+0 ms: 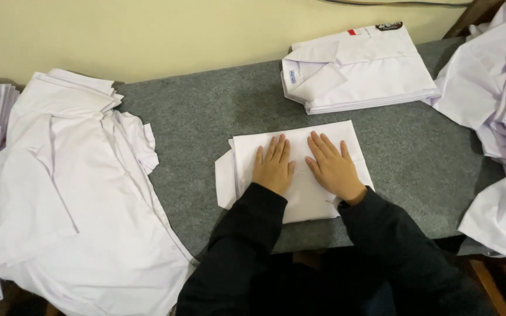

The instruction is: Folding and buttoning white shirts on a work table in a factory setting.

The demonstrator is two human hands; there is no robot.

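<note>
Folded shirt [300, 175] under my palms, mid-table.

My left hand [273, 167] and right hand [332, 169] lie flat on it, fingers spread, gripping nothing. It looks almost fully folded, only being pressed. A finished stack [358, 70] sits at one o'clock; loose shirts [83, 193] wait at nine, more [499, 99] at three.

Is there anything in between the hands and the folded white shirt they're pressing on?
No, nothing is in between. The left hand and the right hand both lie flat, palms down, directly on the folded white shirt on the grey table.
</note>
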